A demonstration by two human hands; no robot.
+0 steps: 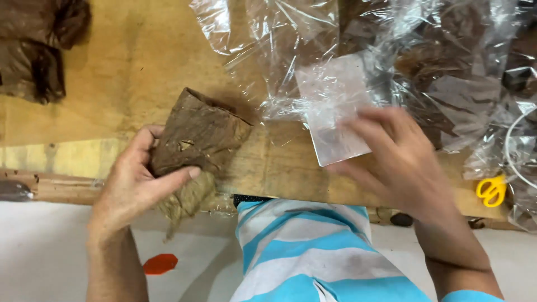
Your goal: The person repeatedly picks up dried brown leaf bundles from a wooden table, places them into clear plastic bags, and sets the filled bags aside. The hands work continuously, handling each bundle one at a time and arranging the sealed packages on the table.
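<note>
My left hand (131,182) grips a folded bundle of dry brown leaves (196,137) at the near edge of a wooden board (140,67); thumb and fingers pinch its lower part, and frayed leaf ends hang below the board's edge. My right hand (400,159) is blurred and rests its fingers on a small clear plastic rectangle (333,106) that lies flat on the board, to the right of the bundle. Whether the fingers grip the rectangle or only press on it is unclear.
Crumpled clear plastic film (425,50) covers more brown leaves at the back right. Dark leaf piles (33,56) lie at the far left. Yellow-handled scissors (491,190) sit at the right edge. Below the board are a pale floor (45,251) and an orange scrap (160,263).
</note>
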